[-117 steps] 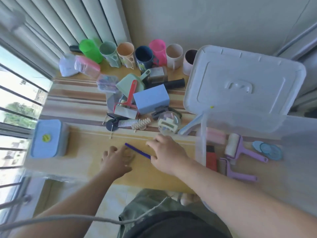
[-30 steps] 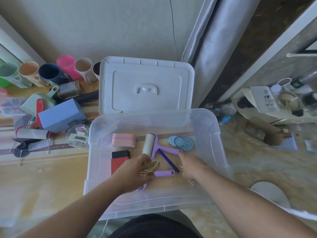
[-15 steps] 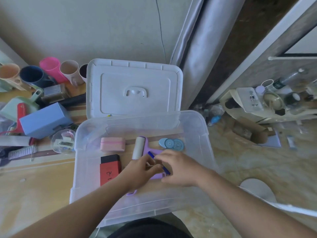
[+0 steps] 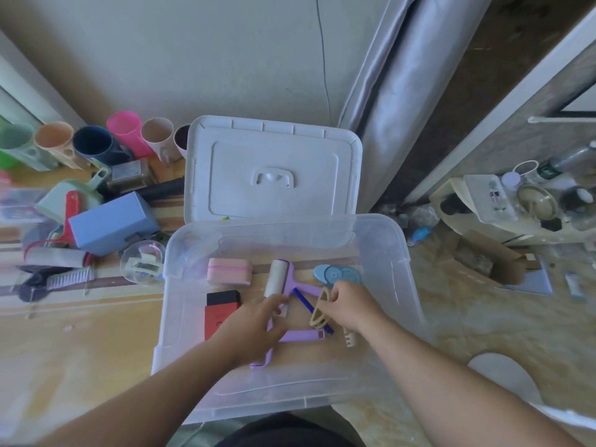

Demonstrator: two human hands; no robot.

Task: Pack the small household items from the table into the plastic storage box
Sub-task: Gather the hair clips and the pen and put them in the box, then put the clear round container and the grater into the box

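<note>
Both of your hands are inside the clear plastic storage box [image 4: 400, 253], which sits at the near edge of the desk [image 4: 64, 343] with its white lid [image 4: 274, 169] propped behind it. Your right hand [image 4: 351, 306] pinches a beige hair claw clip [image 4: 320, 309] between thumb and fingertips, holding it just above the box floor. A second beige clip [image 4: 350, 339] lies beside your right wrist. Your left hand [image 4: 254, 330] rests with loosely curled fingers over the purple lint roller [image 4: 278, 279], touching the lower end of its white roll; I cannot tell whether it is truly gripping it.

Under and between your hands lie another purple handled tool [image 4: 303, 335] and a dark blue pen [image 4: 304, 301], which crosses beneath the held clip. Further back in the box sit a pink pouch [image 4: 229, 271], a red and black case [image 4: 221, 309] and pale blue discs [image 4: 337, 275].

Left of the box, still on the desk, are a clear round container [image 4: 142, 261] with a clip inside, a blue box [image 4: 113, 222], a small white brush [image 4: 69, 279], a green dustpan [image 4: 69, 193] with a red-handled tool across it, and a row of cups along the wall, among them a pink cup [image 4: 127, 132] and a navy mug [image 4: 93, 145].
</note>
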